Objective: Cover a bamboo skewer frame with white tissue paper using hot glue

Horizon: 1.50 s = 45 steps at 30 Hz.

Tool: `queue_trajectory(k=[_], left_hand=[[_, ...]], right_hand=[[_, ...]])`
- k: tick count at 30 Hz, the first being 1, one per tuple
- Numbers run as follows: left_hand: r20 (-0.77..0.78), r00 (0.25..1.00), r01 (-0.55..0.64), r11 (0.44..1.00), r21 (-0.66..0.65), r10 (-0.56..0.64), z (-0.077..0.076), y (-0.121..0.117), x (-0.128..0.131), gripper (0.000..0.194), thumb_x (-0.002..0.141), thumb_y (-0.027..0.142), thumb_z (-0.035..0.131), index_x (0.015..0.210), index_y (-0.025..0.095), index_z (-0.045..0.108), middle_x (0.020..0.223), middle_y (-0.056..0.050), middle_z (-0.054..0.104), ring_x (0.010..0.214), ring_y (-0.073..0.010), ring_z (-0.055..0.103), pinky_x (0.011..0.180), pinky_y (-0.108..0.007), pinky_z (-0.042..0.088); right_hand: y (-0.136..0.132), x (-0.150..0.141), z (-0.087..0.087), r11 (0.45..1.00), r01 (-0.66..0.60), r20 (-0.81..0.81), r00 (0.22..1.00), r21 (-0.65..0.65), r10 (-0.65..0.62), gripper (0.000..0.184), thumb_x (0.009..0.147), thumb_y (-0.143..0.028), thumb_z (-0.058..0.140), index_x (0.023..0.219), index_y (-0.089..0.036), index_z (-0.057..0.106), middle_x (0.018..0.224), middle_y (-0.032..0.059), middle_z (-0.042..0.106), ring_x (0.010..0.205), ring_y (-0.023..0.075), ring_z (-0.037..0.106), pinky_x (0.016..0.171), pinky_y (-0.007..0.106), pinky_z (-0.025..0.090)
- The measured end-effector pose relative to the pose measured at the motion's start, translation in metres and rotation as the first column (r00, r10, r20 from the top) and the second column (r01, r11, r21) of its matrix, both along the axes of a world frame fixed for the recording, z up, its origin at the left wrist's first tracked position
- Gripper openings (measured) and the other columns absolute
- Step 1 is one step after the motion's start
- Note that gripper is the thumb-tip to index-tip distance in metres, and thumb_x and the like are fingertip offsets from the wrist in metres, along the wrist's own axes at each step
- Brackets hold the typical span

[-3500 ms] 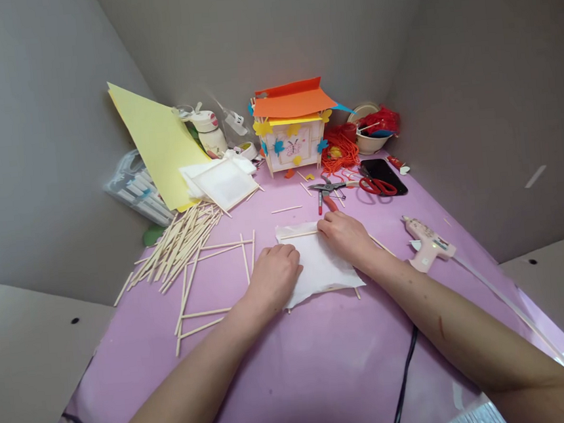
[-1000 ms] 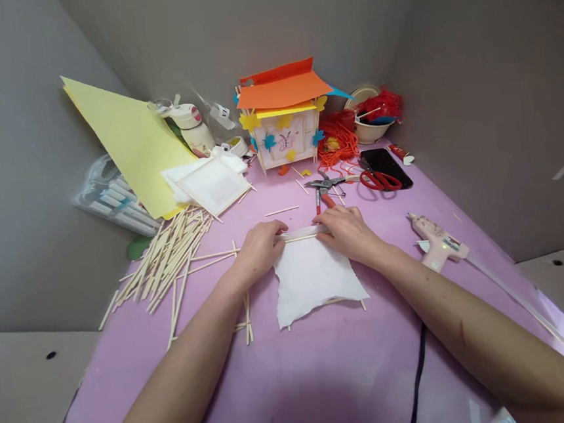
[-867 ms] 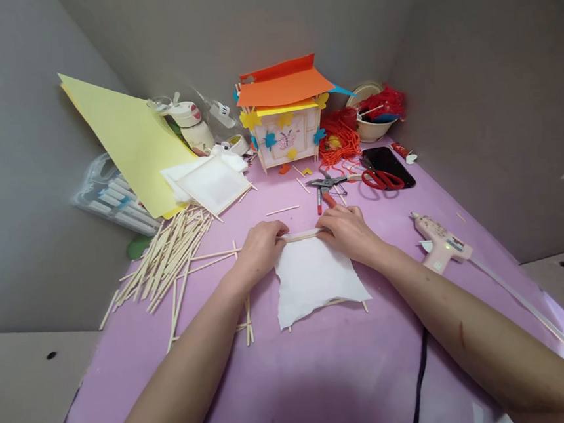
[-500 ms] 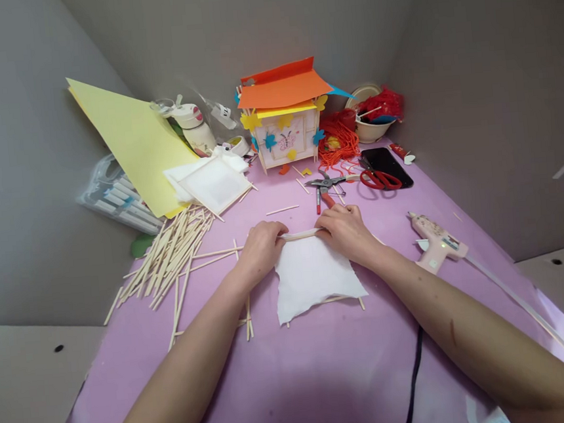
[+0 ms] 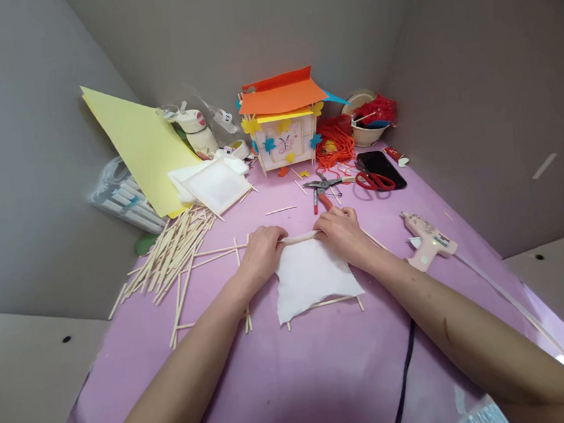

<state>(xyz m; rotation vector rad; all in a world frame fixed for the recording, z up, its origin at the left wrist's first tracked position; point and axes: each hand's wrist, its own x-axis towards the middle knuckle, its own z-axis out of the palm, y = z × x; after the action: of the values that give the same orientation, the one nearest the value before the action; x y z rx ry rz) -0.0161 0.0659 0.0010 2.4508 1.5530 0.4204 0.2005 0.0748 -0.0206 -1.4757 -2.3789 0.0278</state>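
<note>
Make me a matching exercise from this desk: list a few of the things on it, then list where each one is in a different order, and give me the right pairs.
Things:
1. Glue gun
2. Red-handled scissors
3. White sheet
4. Pile of wooden sticks

Places:
A. Beside the black phone
B. Under the left hand and right hand
C. Left of the left hand
D. Right of the right hand

Right pairs: 1-D, 2-A, 3-B, 4-C
</note>
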Motion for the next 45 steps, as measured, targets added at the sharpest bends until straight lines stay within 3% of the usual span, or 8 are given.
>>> queue_trajectory(k=[6, 12, 17, 24, 29, 35, 45], left_hand=[[0.014, 1.0, 0.006, 1.0, -0.003, -0.006, -0.003, -0.002, 0.0, 0.022, 0.087, 0.013, 0.051, 0.105, 0.015, 0.064, 0.1, -0.007, 0.068, 0.096, -0.0239, 0.057, 0.084, -0.037, 0.044], [-0.086, 0.993, 0.093, 0.983, 0.158, -0.08, -0.007, -0.016, -0.005, 0.026, 0.093, 0.015, 0.048, 0.114, 0.02, 0.062, 0.11, -0.008, 0.064, 0.102, -0.025, 0.054, 0.085, -0.04, 0.042], [-0.146, 0.977, 0.187, 0.958, 0.217, -0.157, -0.009, -0.023, -0.008, 0.02, 0.095, 0.015, 0.045, 0.103, 0.015, 0.064, 0.103, -0.009, 0.062, 0.095, -0.0231, 0.052, 0.081, -0.036, 0.043], [-0.225, 0.96, 0.216, 0.952, 0.218, -0.166, -0.003, -0.037, -0.007, 0.022, 0.094, 0.014, 0.046, 0.108, 0.009, 0.062, 0.101, -0.011, 0.065, 0.095, -0.0253, 0.053, 0.079, -0.037, 0.043], [-0.286, 0.956, 0.147, 0.952, 0.268, -0.067, -0.003, -0.051, -0.001, 0.03, 0.09, 0.009, 0.046, 0.116, 0.008, 0.06, 0.11, -0.012, 0.066, 0.105, -0.0265, 0.054, 0.084, -0.04, 0.038], [-0.241, 0.968, 0.001, 0.962, 0.272, 0.067, -0.003, -0.058, 0.01, 0.031, 0.096, 0.027, 0.044, 0.117, 0.012, 0.061, 0.116, -0.009, 0.067, 0.112, -0.0258, 0.054, 0.088, -0.044, 0.034], [-0.276, 0.955, -0.04, 0.972, 0.233, 0.106, -0.005, -0.067, 0.017, 0.042, 0.096, 0.037, 0.043, 0.125, 0.01, 0.057, 0.124, -0.013, 0.064, 0.115, -0.0277, 0.053, 0.09, -0.044, 0.032]], right_hand=[[-0.008, 0.002, 0.002, 1.0, 0.013, -0.04, 0.999, 0.001, -0.013, 0.008, 0.09, -0.022, 0.059, 0.093, -0.021, 0.067, 0.096, 0.0033, 0.068, 0.099, 0.0217, 0.053, 0.083, 0.038, 0.023], [-0.033, 0.01, 0.006, 0.997, -0.073, 0.029, 0.997, 0.04, 0.072, 0.018, 0.094, -0.016, 0.052, 0.105, -0.023, 0.065, 0.108, 0.0045, 0.067, 0.104, 0.0211, 0.053, 0.091, 0.041, 0.024], [-0.046, 0.017, 0.006, 0.992, -0.111, 0.068, 0.992, 0.059, 0.107, 0.024, 0.096, -0.011, 0.046, 0.112, -0.019, 0.061, 0.115, 0.0073, 0.065, 0.105, 0.0199, 0.054, 0.095, 0.041, 0.027], [-0.049, 0.016, 0.008, 0.991, -0.135, 0.033, 0.99, 0.002, 0.135, 0.024, 0.096, -0.013, 0.045, 0.115, -0.017, 0.059, 0.114, 0.0066, 0.066, 0.111, 0.0202, 0.052, 0.1, 0.042, 0.027], [-0.051, 0.011, 0.006, 0.997, -0.079, -0.012, 0.997, 0.006, 0.079, 0.023, 0.096, -0.022, 0.048, 0.116, -0.017, 0.06, 0.114, 0.0056, 0.067, 0.115, 0.0227, 0.05, 0.104, 0.044, 0.025], [-0.055, 0.008, 0.006, 0.999, -0.026, -0.007, 1.0, 0.019, 0.026, 0.025, 0.094, -0.023, 0.052, 0.117, -0.018, 0.061, 0.117, 0.0053, 0.067, 0.111, 0.024, 0.051, 0.104, 0.046, 0.025], [-0.058, 0.004, 0.007, 0.999, -0.003, 0.029, 1.0, 0.034, 0.002, 0.028, 0.092, -0.025, 0.055, 0.119, -0.018, 0.06, 0.118, 0.0067, 0.067, 0.112, 0.0253, 0.051, 0.105, 0.049, 0.025]])
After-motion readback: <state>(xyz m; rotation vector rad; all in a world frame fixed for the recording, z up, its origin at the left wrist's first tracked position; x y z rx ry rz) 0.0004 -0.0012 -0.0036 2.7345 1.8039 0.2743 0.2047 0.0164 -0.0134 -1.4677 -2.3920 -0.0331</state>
